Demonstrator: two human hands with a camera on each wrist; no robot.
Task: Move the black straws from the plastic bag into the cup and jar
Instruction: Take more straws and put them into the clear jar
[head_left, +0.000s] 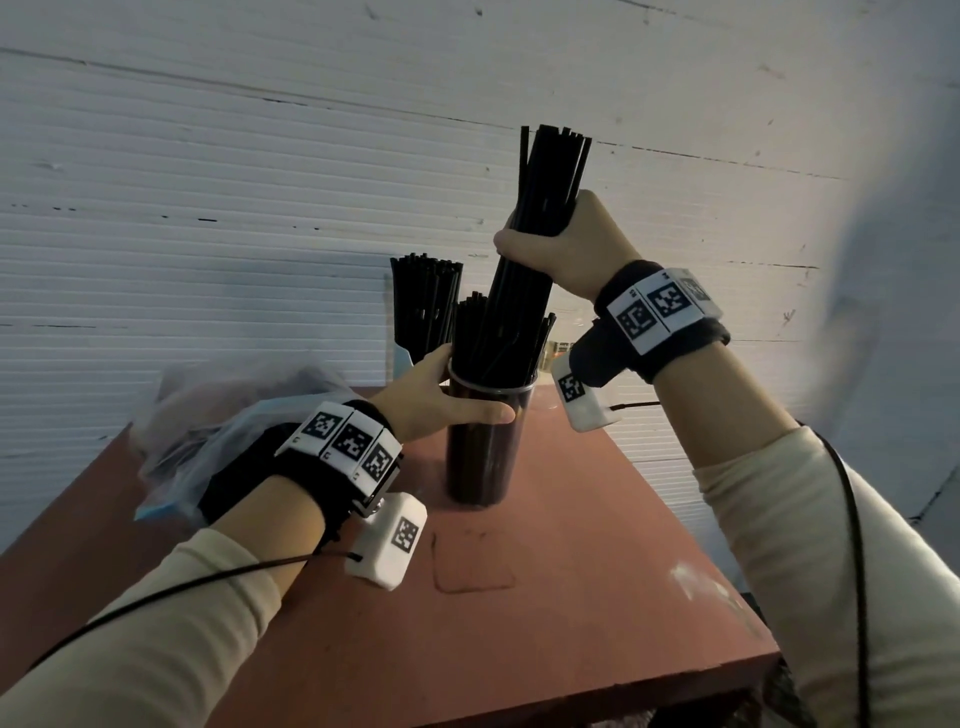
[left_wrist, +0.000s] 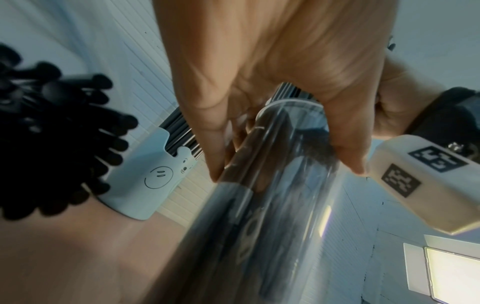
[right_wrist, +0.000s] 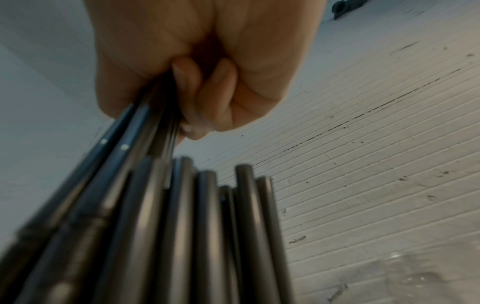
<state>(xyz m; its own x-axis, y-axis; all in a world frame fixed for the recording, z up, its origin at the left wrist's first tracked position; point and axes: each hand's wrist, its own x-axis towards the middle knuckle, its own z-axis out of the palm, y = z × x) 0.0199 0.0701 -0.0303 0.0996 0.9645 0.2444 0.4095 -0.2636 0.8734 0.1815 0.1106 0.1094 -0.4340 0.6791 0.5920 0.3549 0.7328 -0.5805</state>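
Note:
A tall clear jar (head_left: 485, 457) (left_wrist: 272, 205) stands on the reddish table (head_left: 571, 571), packed with black straws. My left hand (head_left: 441, 400) (left_wrist: 272, 61) grips the jar just under its rim. Above it my right hand (head_left: 561, 249) (right_wrist: 207, 72) grips a bundle of black straws (head_left: 540, 218) (right_wrist: 145, 216) around its middle; the bundle's lower ends sit inside the jar. Behind the jar a pale blue cup (head_left: 402, 358) (left_wrist: 145, 181) with a smiley face holds more black straws (head_left: 426, 301). The plastic bag (head_left: 218, 421) lies at the table's left, with straw ends (left_wrist: 52, 133) showing.
A white ribbed wall (head_left: 260, 182) rises right behind the table. The table's right edge (head_left: 727, 561) and near corner drop off close to my right arm. Cables run from both wrist cameras along my sleeves.

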